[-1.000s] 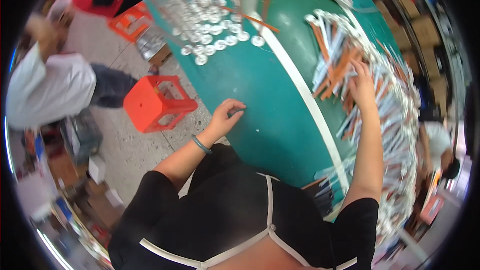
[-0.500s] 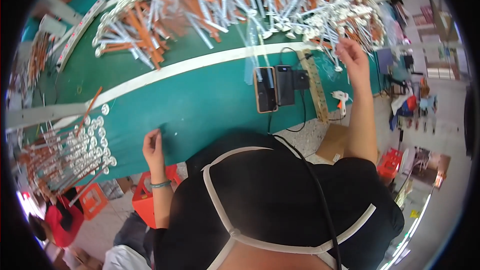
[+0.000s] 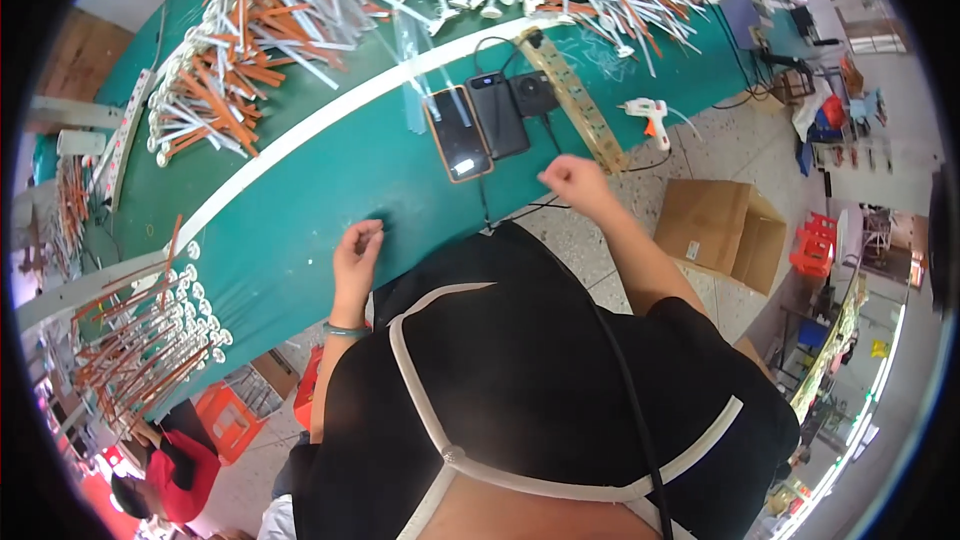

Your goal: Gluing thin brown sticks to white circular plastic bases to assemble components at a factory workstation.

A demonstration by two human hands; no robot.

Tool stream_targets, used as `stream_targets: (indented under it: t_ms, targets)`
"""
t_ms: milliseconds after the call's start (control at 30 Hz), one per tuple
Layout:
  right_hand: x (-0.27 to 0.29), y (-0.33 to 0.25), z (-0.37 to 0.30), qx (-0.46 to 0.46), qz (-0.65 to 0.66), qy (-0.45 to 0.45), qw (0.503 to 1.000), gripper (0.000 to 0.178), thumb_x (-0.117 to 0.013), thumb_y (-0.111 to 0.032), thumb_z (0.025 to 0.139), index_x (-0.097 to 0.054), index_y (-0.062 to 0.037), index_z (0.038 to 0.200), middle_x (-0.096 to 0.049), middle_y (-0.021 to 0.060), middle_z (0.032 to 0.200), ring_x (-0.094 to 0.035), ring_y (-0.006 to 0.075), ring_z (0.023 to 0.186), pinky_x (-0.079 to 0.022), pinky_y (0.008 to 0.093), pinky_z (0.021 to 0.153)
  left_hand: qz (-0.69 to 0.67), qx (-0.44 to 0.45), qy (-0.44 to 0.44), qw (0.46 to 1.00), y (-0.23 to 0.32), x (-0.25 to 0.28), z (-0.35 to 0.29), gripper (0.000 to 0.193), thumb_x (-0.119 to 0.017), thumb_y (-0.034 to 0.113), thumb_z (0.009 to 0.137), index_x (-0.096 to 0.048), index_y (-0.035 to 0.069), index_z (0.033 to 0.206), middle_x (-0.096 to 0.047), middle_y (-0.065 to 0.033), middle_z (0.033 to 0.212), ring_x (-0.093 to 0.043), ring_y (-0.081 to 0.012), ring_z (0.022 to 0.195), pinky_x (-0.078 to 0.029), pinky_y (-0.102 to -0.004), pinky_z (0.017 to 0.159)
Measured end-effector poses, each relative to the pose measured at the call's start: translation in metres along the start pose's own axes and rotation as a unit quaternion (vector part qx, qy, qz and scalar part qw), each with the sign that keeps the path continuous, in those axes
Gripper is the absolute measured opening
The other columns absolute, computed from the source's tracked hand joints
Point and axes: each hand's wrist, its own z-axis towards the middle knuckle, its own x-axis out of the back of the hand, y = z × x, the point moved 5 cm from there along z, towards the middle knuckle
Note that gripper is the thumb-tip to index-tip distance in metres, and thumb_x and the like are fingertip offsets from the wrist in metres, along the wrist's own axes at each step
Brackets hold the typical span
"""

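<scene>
My left hand (image 3: 355, 258) is over the near edge of the green table (image 3: 330, 200), its fingers curled in and the thumb against them. Whatever it may hold is too small to make out. My right hand (image 3: 582, 184) is closed in a pinch near the table's edge, just below a wooden power-strip board (image 3: 575, 100). Anything between those fingers is hidden. Between the hands and a little farther off lie a phone (image 3: 458, 135) with an orange rim and a black power bank (image 3: 498, 115). A small black box (image 3: 533, 93) with a cable sits beside them.
Large heaps of white and brown strips (image 3: 320, 0) with round white ends fill the far side. Rows of similar pieces (image 3: 170, 325) lie at the left edge. A white glue gun (image 3: 650, 115) is right of the board. An open cardboard box (image 3: 715, 230) stands on the floor.
My right hand has drawn back from the far heap toward my body. My left hand has moved slightly right. The view has turned, bringing the cardboard box more into sight.
</scene>
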Motion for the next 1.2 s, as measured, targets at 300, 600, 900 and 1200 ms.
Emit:
stream_targets:
  t_ms: [300, 600, 900, 1200]
  targets:
    - [0.156, 0.239, 0.036, -0.185, -0.199, 0.29, 0.918, 0.045, -0.075, -0.036, 0.074, -0.067, -0.0018, 0.101, -0.068, 0.023, 0.098, -0.064, 0.0417, 0.095, -0.051, 0.048, 0.08, 0.051, 0.019, 0.063, 0.997, -0.021, 0.031, -0.062, 0.022, -0.065, 0.008, 0.092, -0.063, 0.0, 0.112, -0.069, -0.0059, 0.103, -0.064, -0.0126, 0.096, -0.051, -0.0275, 0.087]
    - [0.184, 0.339, 0.036, -0.139, -0.221, 0.223, 0.939, 0.041, -0.06, -0.014, 0.085, -0.057, 0.002, 0.123, -0.066, 0.0205, 0.109, -0.064, 0.034, 0.093, -0.05, 0.0444, 0.082, 0.092, -0.005, 0.198, 0.976, -0.03, 0.069, -0.122, 0.018, -0.066, 0.013, 0.089, -0.066, 0.003, 0.104, -0.069, -0.0076, 0.092, -0.066, -0.0147, 0.083, -0.054, -0.0303, 0.075]
    - [0.011, -0.026, 0.005, 0.02, 0.213, -0.021, 0.977, 0.048, -0.074, -0.009, 0.085, -0.047, -0.0041, 0.125, -0.057, 0.0061, 0.106, -0.06, 0.0126, 0.081, -0.056, 0.0252, 0.062, 0.091, -0.032, 0.18, 0.979, -0.058, 0.116, -0.119, 0.018, -0.067, 0.014, 0.087, -0.066, 0.003, 0.101, -0.068, -0.0075, 0.084, -0.065, -0.0164, 0.079, -0.053, -0.0319, 0.074]
    - [-0.267, -0.182, 0.028, 0.052, 0.085, -0.122, 0.988, 0.042, -0.073, -0.021, 0.088, -0.05, -0.0011, 0.117, -0.063, 0.0064, 0.089, -0.06, 0.0111, 0.054, -0.046, 0.0225, 0.049, 0.151, -0.096, 0.136, 0.974, -0.063, 0.25, -0.179, 0.021, -0.067, 0.013, 0.087, -0.064, 0.003, 0.104, -0.067, -0.0098, 0.088, -0.066, -0.0179, 0.084, -0.053, -0.0323, 0.076]
